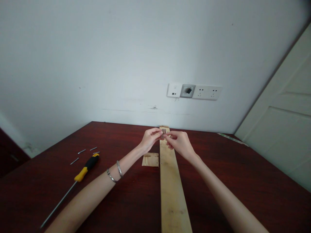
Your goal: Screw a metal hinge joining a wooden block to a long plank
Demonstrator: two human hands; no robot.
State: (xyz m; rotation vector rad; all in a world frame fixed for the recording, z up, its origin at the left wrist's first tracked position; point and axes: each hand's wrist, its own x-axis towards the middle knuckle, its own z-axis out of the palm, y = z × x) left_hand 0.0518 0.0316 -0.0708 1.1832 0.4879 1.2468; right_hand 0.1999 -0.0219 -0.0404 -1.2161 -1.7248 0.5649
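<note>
Both my hands meet above the far end of a long pale wooden board (171,181). Between them is a small brownish piece (164,132), roughly rectangular; its exact kind is too small to tell. My left hand (150,138) pinches it from the left with thumb and fingertips. From the right, my right hand (179,141) grips its other side with thumb and forefinger. A short wooden block (150,160) lies against the board's left side, below my left hand.
A long screwdriver (84,171) with a yellow and black handle lies at the left, near several loose screws (82,151). The dark red table (116,207) meets a white wall with sockets (206,92). A thin strip (233,139) lies at the back right, by a pale door (286,129).
</note>
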